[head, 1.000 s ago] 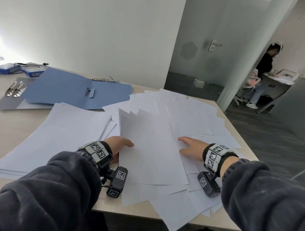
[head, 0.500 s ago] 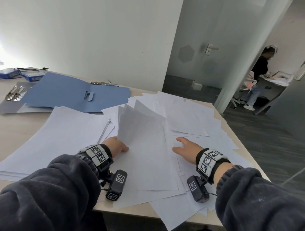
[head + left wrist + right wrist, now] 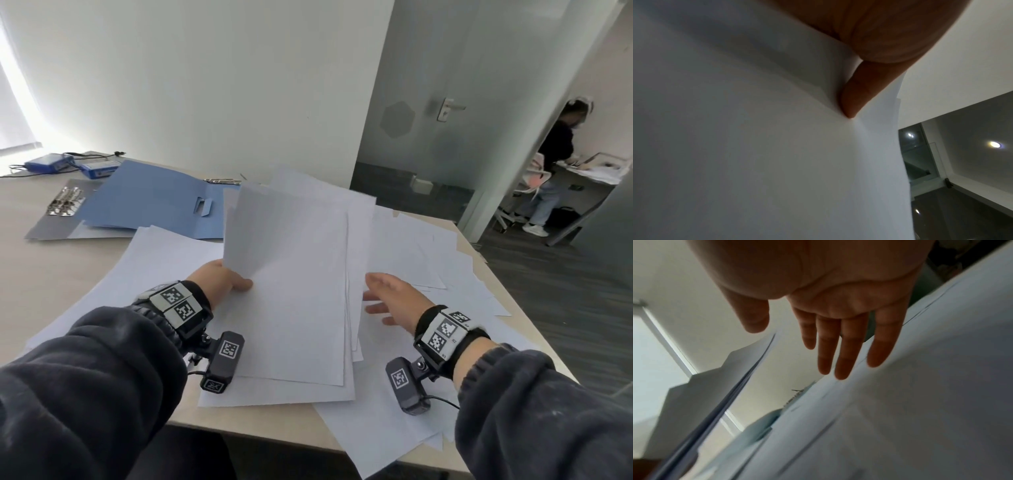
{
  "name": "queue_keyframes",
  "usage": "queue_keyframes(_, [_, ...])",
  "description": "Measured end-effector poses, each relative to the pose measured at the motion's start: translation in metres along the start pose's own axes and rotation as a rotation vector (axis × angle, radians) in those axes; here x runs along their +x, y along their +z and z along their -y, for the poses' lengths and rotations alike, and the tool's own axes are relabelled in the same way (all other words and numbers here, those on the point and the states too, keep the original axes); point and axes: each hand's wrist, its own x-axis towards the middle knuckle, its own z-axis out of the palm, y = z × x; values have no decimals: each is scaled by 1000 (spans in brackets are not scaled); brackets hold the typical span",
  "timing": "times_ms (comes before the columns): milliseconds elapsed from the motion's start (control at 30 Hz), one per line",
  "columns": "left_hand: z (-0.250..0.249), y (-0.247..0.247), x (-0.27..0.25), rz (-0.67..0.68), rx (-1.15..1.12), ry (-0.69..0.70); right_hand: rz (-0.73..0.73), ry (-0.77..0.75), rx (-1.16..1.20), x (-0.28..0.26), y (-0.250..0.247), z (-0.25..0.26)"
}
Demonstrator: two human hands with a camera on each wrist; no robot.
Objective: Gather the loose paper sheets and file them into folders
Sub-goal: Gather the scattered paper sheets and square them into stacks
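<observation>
— Pinching the gathered sheets [image 3: 287, 274] at their left edge, the left hand [image 3: 219, 281] tilts them above the table [image 3: 51, 274].
— And the right hand [image 3: 394, 301] hovers flat, fingers spread, holding nothing; unsupported sheets might fan out and slip.

Left hand [image 3: 219, 279] gripping raised sheaf of sheets [image 3: 291, 260] by left edge, thumb on top. Right hand [image 3: 394, 301] flat, fingers straight, over loose sheets [image 3: 418, 250] on table [image 3: 41, 274]. Open blue folder [image 3: 154, 202] lying beyond, upper left.
</observation>
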Motion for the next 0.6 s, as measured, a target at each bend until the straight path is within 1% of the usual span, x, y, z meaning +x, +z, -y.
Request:
queue_keyframes(67, [-6, 7, -9, 70, -103, 56, -47, -8, 168, 0, 4, 9])
queue_keyframes(167, [-22, 20, -22, 139, -200, 175, -127, -32, 289, 1, 4, 24])
queue_keyframes(233, [-36, 26, -27, 160, -219, 257, -193, -103, 354, -4, 3, 35])
queue_keyframes(300, [-51, 32, -33, 163, -220, 340, -255, -222, 438, -8, -1, 42])
queue_keyframes(400, [-69, 38, -41, 163, -244, 456, -336, -290, 492, -12, -5, 49])
queue_keyframes(467, [-74, 39, -43, 184, -257, 494, -310, -331, 536, -13, -3, 50])
queue_keyframes(533, [-69, 40, -43, 207, -270, 501, -254, -372, 560, -16, -1, 46])
queue_keyframes(600, [-59, 39, -42, 205, -270, 497, -221, -379, 569, -19, 1, 41])
